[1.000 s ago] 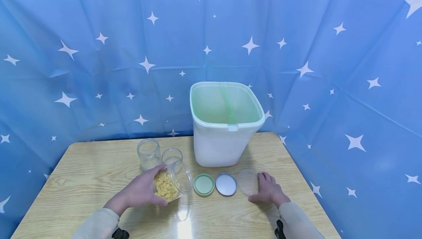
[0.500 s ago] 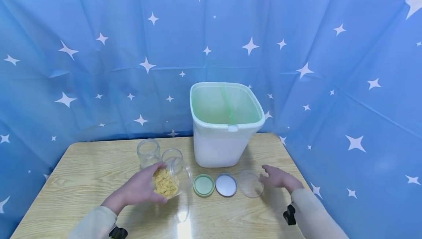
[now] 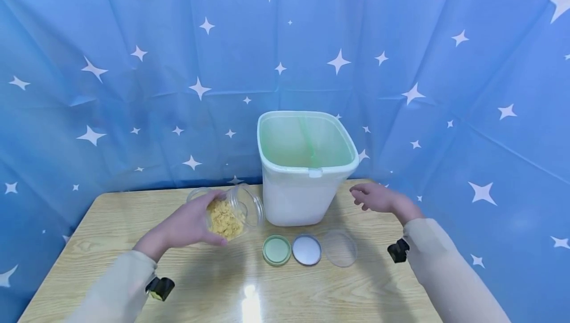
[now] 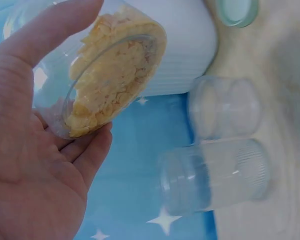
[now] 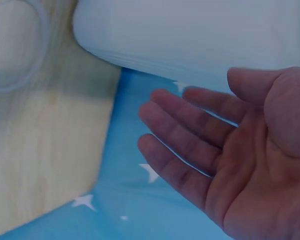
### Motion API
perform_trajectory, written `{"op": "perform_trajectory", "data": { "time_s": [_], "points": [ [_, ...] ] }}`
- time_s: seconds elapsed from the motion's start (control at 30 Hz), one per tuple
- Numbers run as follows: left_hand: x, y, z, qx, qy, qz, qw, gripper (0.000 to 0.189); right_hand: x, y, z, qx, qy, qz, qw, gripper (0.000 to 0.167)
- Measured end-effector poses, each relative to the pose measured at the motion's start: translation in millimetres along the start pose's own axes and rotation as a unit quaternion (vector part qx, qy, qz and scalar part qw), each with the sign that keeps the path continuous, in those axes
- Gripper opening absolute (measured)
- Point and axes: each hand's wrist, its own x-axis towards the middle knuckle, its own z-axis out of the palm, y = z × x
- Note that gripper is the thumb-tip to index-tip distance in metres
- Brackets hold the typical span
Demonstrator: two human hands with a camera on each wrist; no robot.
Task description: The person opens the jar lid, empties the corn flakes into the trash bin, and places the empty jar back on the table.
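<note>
My left hand (image 3: 191, 219) grips a clear plastic jar (image 3: 249, 207) part-filled with yellow flakes (image 3: 224, 220). The jar is tilted, its mouth facing right toward the white bin (image 3: 289, 197). In the left wrist view the flakes (image 4: 112, 75) lie against the jar's base, with thumb and fingers on either side of the wall. My right hand (image 3: 378, 198) is in the air to the right of the bin, holding nothing. Its fingers (image 5: 185, 142) are spread and relaxed in the right wrist view.
Two empty clear jars, one short (image 4: 225, 107) and one taller (image 4: 215, 175), stand behind the held jar. A green lid (image 3: 277, 250), a white lid (image 3: 307, 250) and a clear lid (image 3: 340, 248) lie in a row before the bin. A starred blue curtain (image 3: 178, 66) hangs behind the table.
My left hand has raised the jar of flakes slightly from the table. The right hand has let go of the clear lid and moved up and to the right.
</note>
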Motion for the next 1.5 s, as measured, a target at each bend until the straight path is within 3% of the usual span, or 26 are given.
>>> {"op": "perform_trajectory", "data": {
  "time_s": [0.3, 0.53, 0.73, 0.97, 1.23, 1.5],
  "points": [
    [11.9, 17.9, -39.7, 0.023, 0.015, 0.021, 0.9994, 0.108, -5.4, -18.0, -33.3, 0.025, -0.005, 0.018, 0.9995, 0.057],
    [18.1, 29.8, -66.6, 0.024, 0.013, 0.023, 0.9994, 0.105, -7.3, -11.5, -50.7, 0.054, 0.007, 0.024, 0.9982, 0.086],
    [28.9, 39.9, -83.5, 0.031, 0.017, 0.029, 0.9989, 0.107, -7.0, -20.3, -54.8, 0.089, -0.011, 0.048, 0.9948, 0.098],
    [48.2, 52.8, -96.1, 0.044, 0.032, 0.007, 0.9985, 0.101, 2.0, -27.9, -48.4, 0.153, -0.044, 0.049, 0.986, 0.103],
    [64.5, 62.2, -104.3, 0.011, 0.045, -0.027, 0.9986, 0.119, 11.0, -29.0, -42.3, 0.173, -0.034, 0.045, 0.9832, 0.092],
    [81.5, 74.9, -105.9, 0.046, 0.076, -0.03, 0.9956, 0.117, 13.5, -27.4, -38.2, 0.198, -0.023, 0.035, 0.9793, 0.086]
  ]
}}
